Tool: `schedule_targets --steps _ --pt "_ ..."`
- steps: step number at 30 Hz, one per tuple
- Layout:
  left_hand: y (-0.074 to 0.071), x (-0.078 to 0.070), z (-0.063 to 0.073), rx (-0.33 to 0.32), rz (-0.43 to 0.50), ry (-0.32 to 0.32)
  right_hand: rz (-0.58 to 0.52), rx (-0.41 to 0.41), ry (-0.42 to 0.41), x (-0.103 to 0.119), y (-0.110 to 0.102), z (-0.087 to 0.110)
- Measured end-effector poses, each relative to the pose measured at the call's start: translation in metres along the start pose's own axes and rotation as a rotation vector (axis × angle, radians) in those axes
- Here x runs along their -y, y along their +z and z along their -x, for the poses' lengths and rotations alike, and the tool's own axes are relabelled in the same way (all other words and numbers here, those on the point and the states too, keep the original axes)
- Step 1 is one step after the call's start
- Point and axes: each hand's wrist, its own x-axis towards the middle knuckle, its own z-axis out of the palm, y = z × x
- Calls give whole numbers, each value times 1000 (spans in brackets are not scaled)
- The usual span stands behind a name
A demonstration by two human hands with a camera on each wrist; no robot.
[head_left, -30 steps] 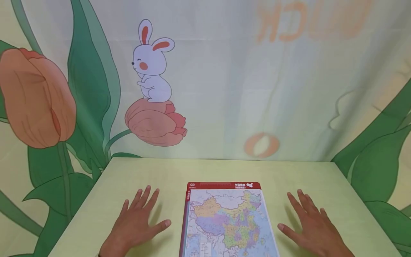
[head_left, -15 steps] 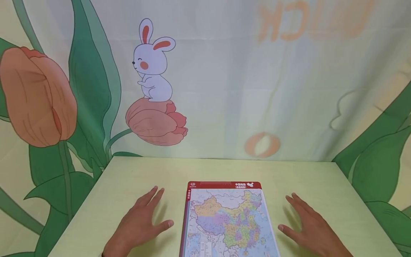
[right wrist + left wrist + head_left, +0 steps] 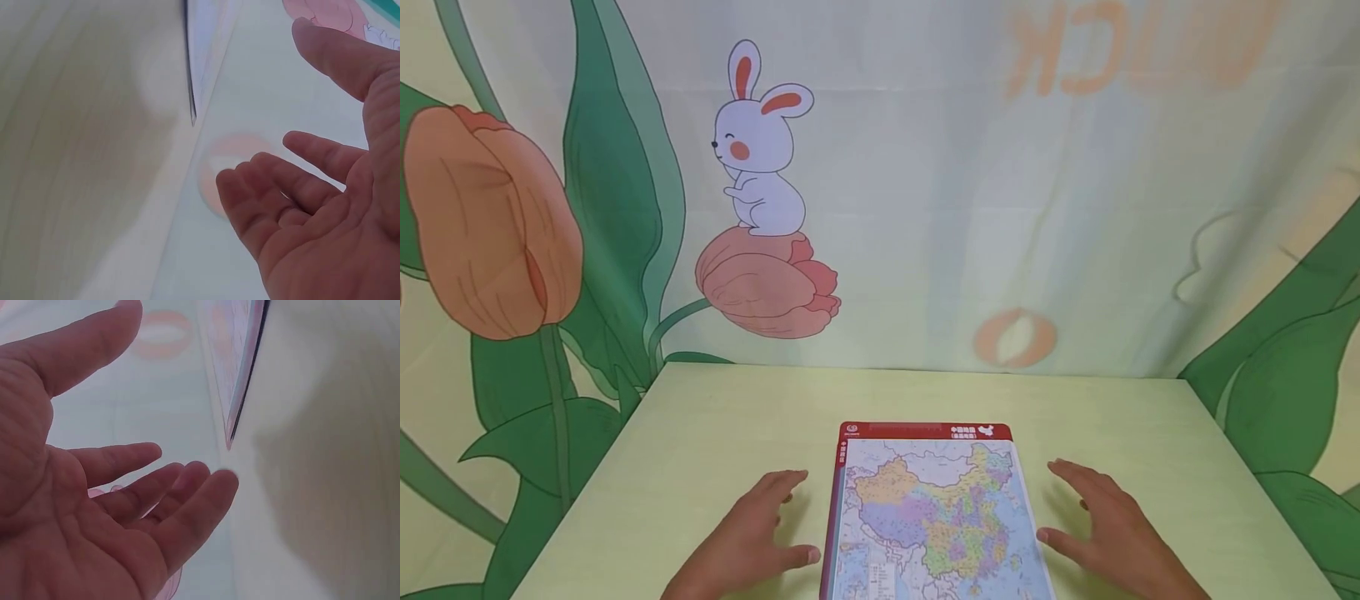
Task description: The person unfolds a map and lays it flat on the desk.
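A flat map board [image 3: 936, 508] lies on the table, its face printed with a coloured map of China under a red top band. Left of it, my left hand [image 3: 748, 537] hovers with thumb and fingers apart, the thumb tip close to the board's left edge. On the other side my right hand [image 3: 1108, 533] mirrors it, thumb tip right at the board's right edge in the head view. Both palms face inward and hold nothing. In the left wrist view the board [image 3: 240, 369] shows as a thin slab, edge-on; the right wrist view shows its other edge [image 3: 194, 69].
The pale yellow-green table [image 3: 745, 417] runs back to a hanging cloth [image 3: 910, 208] printed with a white rabbit [image 3: 760, 175], tulips and large green leaves. Shadows of the hands fall on the tabletop beside the board.
Both hands have moved inward toward the map board, and their spread fingers have bent and drawn together. The board stays in place on the table; the head view has shifted slightly.
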Motion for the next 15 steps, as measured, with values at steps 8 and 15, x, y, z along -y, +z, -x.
schedule_targets --steps 8,15 --pt "14 -3 -3 164 237 -186 -164 107 73 23 4 -4" --pt "27 -6 -2 190 306 -187 -214 174 38 45 19 -4"
